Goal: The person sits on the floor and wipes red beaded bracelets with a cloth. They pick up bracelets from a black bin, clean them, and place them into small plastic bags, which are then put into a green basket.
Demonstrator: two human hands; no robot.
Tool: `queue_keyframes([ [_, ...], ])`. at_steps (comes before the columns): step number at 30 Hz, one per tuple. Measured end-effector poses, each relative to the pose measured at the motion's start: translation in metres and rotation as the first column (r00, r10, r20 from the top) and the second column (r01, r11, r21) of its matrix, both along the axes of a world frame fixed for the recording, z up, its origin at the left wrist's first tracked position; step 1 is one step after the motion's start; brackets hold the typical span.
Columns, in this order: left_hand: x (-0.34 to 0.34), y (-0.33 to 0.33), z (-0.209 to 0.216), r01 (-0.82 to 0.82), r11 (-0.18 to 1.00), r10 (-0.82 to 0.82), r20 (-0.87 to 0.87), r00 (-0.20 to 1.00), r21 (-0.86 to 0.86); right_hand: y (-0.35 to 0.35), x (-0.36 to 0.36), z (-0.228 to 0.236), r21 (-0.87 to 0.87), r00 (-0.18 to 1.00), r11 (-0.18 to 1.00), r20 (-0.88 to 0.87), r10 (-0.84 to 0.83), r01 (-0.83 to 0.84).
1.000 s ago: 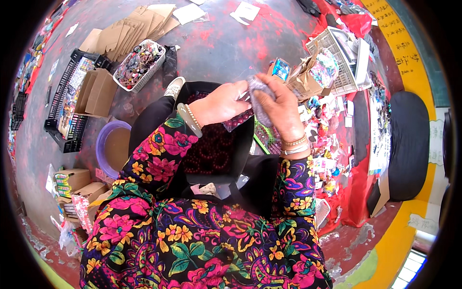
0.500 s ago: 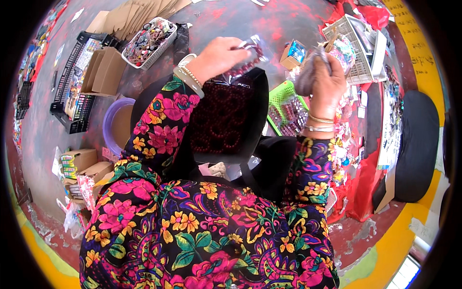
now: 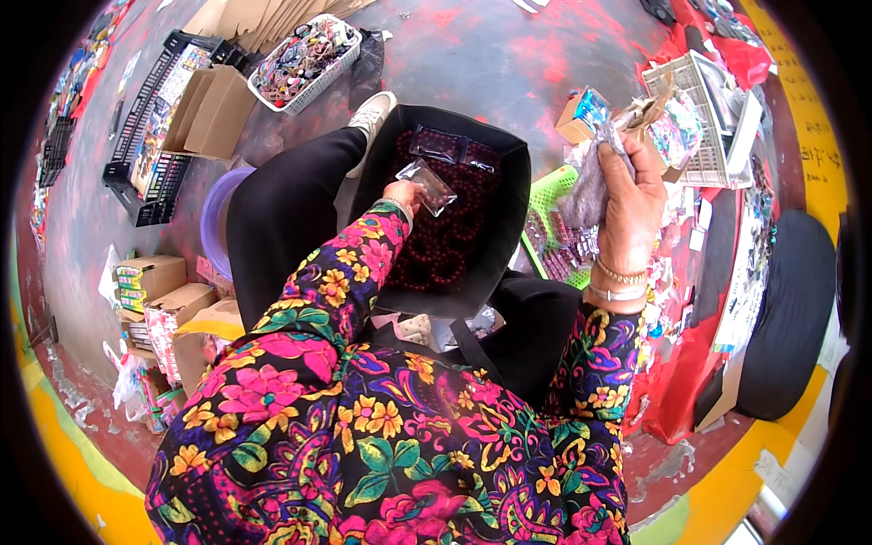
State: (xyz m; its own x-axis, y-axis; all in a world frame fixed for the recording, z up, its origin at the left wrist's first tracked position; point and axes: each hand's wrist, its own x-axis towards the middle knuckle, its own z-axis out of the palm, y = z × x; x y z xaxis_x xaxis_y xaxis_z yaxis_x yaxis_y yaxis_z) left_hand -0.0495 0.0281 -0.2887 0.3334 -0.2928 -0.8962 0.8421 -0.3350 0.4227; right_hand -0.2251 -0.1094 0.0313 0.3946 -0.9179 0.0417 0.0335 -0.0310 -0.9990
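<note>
My left hand [image 3: 406, 194] pinches a small clear plastic bag [image 3: 432, 189] over the left side of a black bin [image 3: 510, 195]. Whether anything is inside that bag I cannot make out. Many dark red bead strands [image 3: 445, 245], looped like bracelets, fill the bin's bottom. At the bin's far end lie clear packets [image 3: 440, 145] with dark red beads in them. Raised at the right, my right hand [image 3: 629, 195] is closed on a crumpled grey cloth [image 3: 586, 189], which hangs down by a green basket.
Right of the bin stands the green basket [image 3: 549, 195] with beaded packets. Beyond it are a small carton [image 3: 574, 123] and a white crate [image 3: 718, 150]. To the left are a purple tub [image 3: 216, 213], a white basket of mixed trinkets [image 3: 309, 64] and a black crate [image 3: 136, 195].
My left hand has come down and back from above the bin's far end, where it held a clear bag of dark red beads. My right hand, still gripping the cloth, sits slightly lower and further right.
</note>
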Motion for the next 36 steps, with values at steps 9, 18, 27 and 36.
queue_keyframes([
  [9,0.013,-0.01,-0.052,-0.431,0.898,0.424,-0.089,0.901,-0.09,0.019,0.009,0.01,0.084,1.0,0.996,-0.008,0.017,-0.017],
  [18,0.012,-0.024,-0.072,-0.595,0.799,0.585,-0.119,0.802,-0.086,0.028,0.02,0.014,0.109,0.99,0.994,-0.142,0.02,-0.005],
  [27,0.022,-0.016,-0.095,0.198,0.836,-0.398,0.316,0.861,0.511,0.031,0.023,0.012,0.133,0.992,0.99,-0.115,0.054,-0.038],
  [36,0.064,0.032,-0.231,0.107,0.567,-0.78,0.49,0.389,0.817,0.039,0.033,0.028,0.185,0.986,0.972,-0.056,0.159,-0.146],
])
